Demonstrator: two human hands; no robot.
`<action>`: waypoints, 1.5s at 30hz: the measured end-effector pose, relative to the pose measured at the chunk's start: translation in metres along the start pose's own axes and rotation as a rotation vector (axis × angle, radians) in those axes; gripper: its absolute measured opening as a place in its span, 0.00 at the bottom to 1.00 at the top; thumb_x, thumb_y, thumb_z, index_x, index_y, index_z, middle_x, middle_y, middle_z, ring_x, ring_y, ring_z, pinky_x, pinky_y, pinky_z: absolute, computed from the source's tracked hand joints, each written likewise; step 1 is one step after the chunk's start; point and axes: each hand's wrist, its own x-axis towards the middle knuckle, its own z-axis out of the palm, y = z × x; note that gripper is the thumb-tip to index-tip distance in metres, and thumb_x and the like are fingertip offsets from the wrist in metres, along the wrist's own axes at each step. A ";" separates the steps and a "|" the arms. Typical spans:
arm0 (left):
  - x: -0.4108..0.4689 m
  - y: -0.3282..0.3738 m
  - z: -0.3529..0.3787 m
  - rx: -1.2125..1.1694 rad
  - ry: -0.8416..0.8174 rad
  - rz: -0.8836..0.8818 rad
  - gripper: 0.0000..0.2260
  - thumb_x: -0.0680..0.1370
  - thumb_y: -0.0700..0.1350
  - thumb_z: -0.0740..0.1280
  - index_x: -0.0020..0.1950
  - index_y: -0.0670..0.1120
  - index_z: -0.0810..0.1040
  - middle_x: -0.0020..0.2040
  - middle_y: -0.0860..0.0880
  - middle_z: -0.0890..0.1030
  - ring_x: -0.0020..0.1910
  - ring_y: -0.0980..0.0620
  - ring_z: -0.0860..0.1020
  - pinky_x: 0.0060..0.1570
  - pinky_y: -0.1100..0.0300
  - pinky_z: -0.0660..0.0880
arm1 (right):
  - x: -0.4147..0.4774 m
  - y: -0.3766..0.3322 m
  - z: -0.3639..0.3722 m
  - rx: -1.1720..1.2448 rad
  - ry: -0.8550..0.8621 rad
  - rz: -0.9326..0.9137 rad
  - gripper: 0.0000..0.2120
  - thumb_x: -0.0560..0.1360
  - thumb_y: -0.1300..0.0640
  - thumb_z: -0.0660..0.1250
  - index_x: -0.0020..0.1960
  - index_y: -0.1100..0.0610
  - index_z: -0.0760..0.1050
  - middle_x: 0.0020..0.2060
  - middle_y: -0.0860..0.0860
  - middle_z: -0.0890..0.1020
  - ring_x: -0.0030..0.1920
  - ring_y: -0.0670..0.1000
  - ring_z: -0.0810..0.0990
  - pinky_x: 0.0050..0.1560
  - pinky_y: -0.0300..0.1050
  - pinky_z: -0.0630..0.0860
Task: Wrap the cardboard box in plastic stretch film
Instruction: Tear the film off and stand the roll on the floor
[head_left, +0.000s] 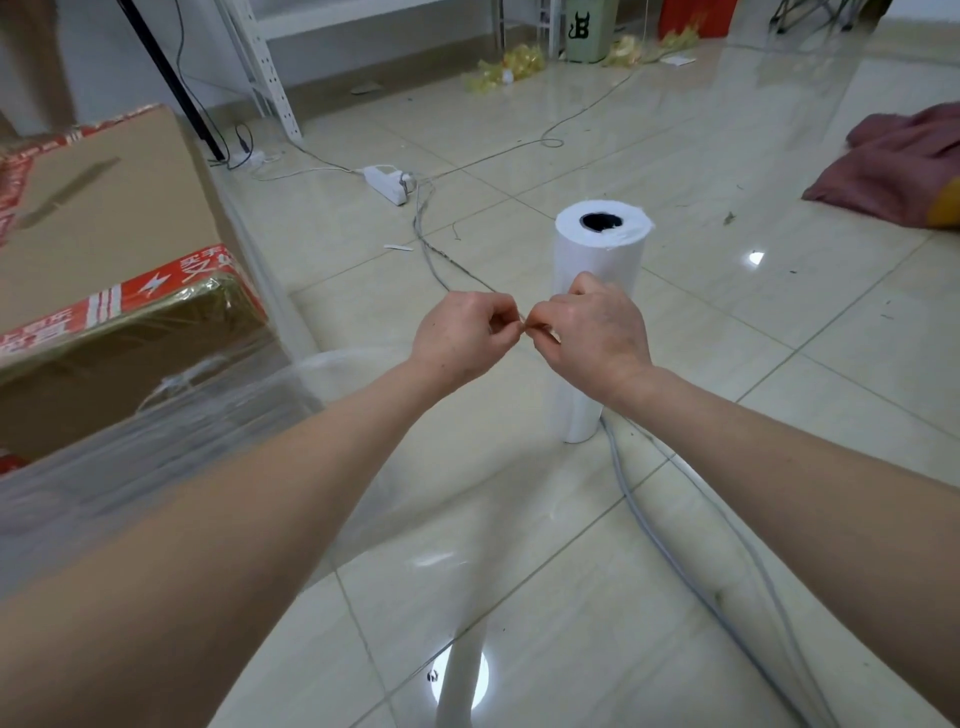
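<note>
Fingers (496, 314) on left hand (460, 338) and right hand (595, 332) pinch the stretch film (171, 447) off the box (104, 218) at 9 o'clock; crooked yank could loosen the wrap, imo.

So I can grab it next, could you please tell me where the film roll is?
In the head view, the film roll stands upright on the floor, right of centre, behind the right hand.

Both forearms extend toward 12 o'clock. The left hand (462, 338) and right hand (592, 332) meet fingertip-to-fingertip, each pinching stretch film (332, 359).
</note>
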 end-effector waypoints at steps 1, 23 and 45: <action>0.000 0.000 0.001 -0.011 0.001 -0.022 0.07 0.75 0.44 0.65 0.37 0.49 0.76 0.32 0.53 0.78 0.37 0.48 0.80 0.40 0.49 0.78 | -0.002 -0.001 0.000 0.009 0.012 -0.002 0.06 0.67 0.58 0.75 0.33 0.55 0.80 0.26 0.47 0.79 0.33 0.55 0.74 0.33 0.42 0.62; 0.014 -0.015 0.000 -0.064 -0.002 -0.211 0.06 0.76 0.42 0.62 0.41 0.47 0.77 0.37 0.50 0.82 0.38 0.48 0.82 0.45 0.51 0.80 | 0.000 -0.006 -0.010 0.073 -0.090 0.082 0.10 0.78 0.55 0.60 0.46 0.53 0.81 0.40 0.50 0.82 0.46 0.56 0.75 0.40 0.48 0.70; 0.004 0.003 0.028 0.113 -0.072 -0.115 0.08 0.77 0.49 0.64 0.41 0.53 0.81 0.36 0.55 0.81 0.42 0.53 0.79 0.37 0.61 0.69 | -0.011 0.017 0.008 0.000 -0.293 0.078 0.13 0.80 0.50 0.58 0.56 0.49 0.81 0.52 0.47 0.78 0.55 0.52 0.72 0.45 0.44 0.64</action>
